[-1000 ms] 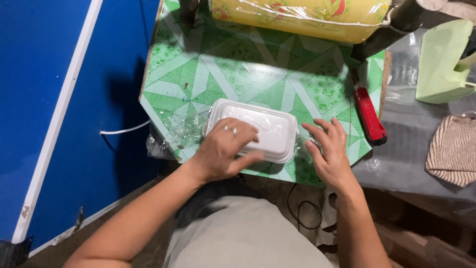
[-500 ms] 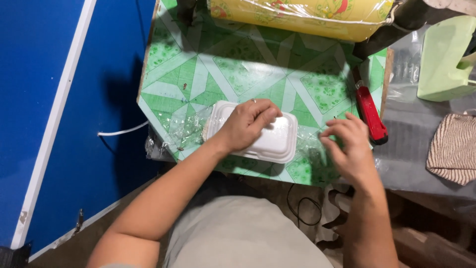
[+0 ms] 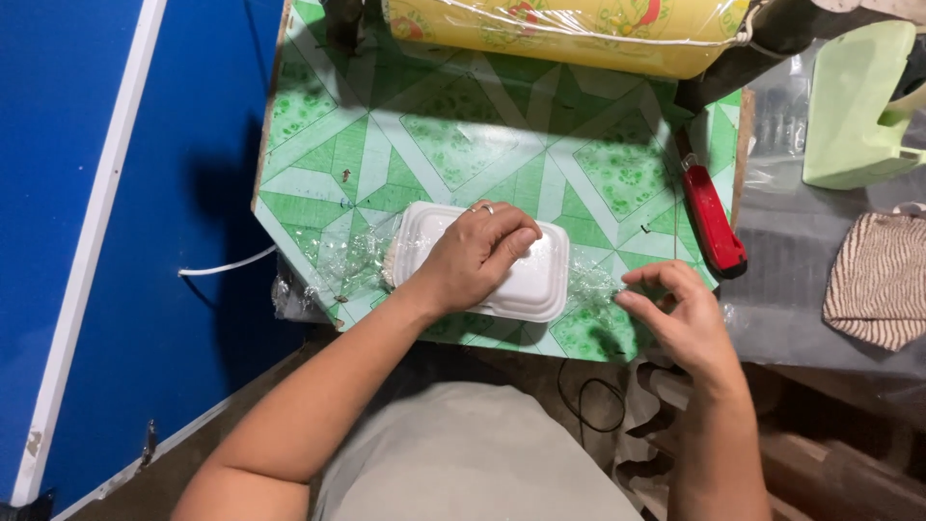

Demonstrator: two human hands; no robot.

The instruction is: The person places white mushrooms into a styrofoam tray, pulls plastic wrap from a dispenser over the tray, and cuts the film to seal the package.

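Observation:
A white foam clamshell box [image 3: 540, 280] lies on clear plastic wrap [image 3: 352, 262] near the front edge of a green patterned table [image 3: 482, 145]. My left hand [image 3: 473, 256] rests flat on the box lid, a ring on one finger. My right hand [image 3: 680, 314] is to the right of the box, its fingertips pinching the loose end of the clear wrap [image 3: 598, 287] that trails from the box.
A large roll of cling film [image 3: 569, 24] in a yellow printed sleeve lies across the table's far edge. A red utility knife [image 3: 714, 224] sits at the right edge. A pale green plastic container [image 3: 854, 106] and a striped cloth [image 3: 880, 280] lie to the right. A blue wall [image 3: 96, 193] stands left.
My left hand slid from the box's left side to its middle. My right hand moved right, away from the box, drawing the wrap's end with it.

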